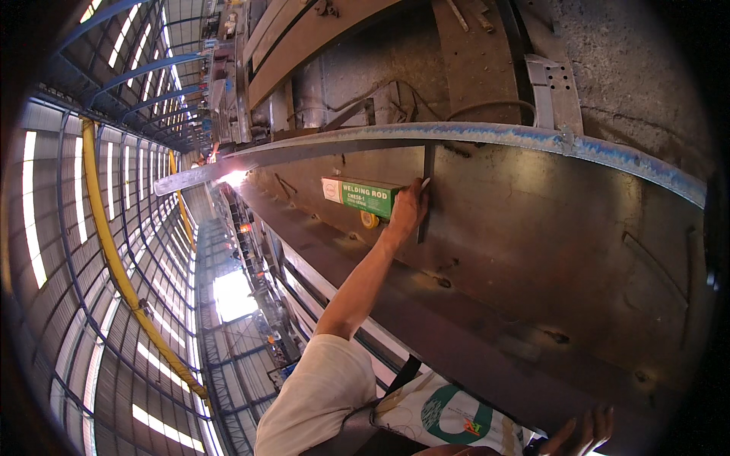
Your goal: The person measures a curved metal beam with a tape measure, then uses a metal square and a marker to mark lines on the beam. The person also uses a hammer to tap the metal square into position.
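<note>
My left hand (409, 207) reaches over a long brown steel beam (517, 228), its fingers closed at a narrow upright steel plate (427, 163) standing across the beam. Something small and pale shows at the fingertips, too small to name. Against that hand lies a green and white welding rod box (363, 196), and just below the box is a round yellow tape measure (369, 220). At the bottom right, my right hand (582, 435) is partly in view at the beam's near edge, fingers stretched out and holding nothing that I can see.
A raised flange (487, 133) with bluish heat marks runs along the beam's far side. Bright welding light (234, 178) glares at the far left end. Thin rods (654, 262) lie on the right. Steel plates (319, 45) and a cable (487, 104) lie beyond.
</note>
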Demonstrator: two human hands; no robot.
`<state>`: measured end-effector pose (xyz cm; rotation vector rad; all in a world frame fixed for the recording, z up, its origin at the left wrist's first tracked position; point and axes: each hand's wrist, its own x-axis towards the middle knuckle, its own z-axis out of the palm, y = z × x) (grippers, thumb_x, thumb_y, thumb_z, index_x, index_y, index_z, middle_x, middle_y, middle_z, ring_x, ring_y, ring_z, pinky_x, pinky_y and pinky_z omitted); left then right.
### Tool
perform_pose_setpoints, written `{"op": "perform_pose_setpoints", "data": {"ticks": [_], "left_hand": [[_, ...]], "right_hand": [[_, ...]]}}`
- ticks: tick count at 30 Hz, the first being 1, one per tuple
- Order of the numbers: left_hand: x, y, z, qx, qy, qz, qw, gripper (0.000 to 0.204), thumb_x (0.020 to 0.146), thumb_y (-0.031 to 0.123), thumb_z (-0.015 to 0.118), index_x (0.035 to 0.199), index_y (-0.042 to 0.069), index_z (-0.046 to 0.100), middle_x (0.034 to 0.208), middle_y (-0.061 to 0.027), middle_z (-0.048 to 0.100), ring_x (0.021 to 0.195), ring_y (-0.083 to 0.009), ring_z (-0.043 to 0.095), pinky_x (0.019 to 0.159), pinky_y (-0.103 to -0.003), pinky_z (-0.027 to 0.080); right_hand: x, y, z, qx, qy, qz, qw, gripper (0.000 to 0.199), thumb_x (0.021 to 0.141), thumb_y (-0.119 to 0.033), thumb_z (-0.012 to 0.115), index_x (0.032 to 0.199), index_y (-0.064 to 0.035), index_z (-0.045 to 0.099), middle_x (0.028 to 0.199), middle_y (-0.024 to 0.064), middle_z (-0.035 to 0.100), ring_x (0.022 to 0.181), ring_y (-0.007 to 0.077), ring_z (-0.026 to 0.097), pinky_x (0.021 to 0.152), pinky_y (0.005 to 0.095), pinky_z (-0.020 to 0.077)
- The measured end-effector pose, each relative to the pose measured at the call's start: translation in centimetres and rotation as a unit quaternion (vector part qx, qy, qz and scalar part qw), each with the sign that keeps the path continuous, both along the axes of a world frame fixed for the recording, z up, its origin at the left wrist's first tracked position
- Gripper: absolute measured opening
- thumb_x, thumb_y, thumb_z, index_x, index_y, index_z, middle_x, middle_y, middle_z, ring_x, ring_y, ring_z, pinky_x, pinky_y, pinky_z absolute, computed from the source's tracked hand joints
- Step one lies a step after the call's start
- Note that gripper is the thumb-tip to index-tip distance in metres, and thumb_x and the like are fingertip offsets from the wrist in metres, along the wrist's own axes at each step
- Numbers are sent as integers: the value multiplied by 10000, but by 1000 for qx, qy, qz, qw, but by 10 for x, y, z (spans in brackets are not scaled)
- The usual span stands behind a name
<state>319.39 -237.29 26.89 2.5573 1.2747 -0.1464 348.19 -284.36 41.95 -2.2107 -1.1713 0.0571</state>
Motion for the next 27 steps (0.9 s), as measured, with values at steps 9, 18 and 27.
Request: {"op": "perform_pose_setpoints", "data": {"ticks": [9,18,27], "left_hand": [[-24,17,-33,77,3,-91,993,254,902,156,613,1117,22,594,848,-245,679,758,-455,662,676,-524,538],[-41,18,-45,64,32,-30,997,269,908,158,605,1136,17,615,888,-264,695,814,-444,682,720,-519,550],[13,34,-39,-13,76,-27,997,383,889,140,596,1241,-1,550,1003,-297,676,959,-470,655,847,-517,539]], "right_hand": [[1,-13,10,-41,35,-5,999,258,885,-104,568,1078,44,652,1184,214,630,1172,400,566,1017,540,419],[12,-3,35,-69,197,-100,973,296,870,-184,706,1121,-30,667,1161,191,647,1162,383,580,988,517,445],[239,-5,-128,-337,-17,2,941,458,821,-26,644,1267,-34,539,1131,233,609,1039,439,600,839,506,502]]}}
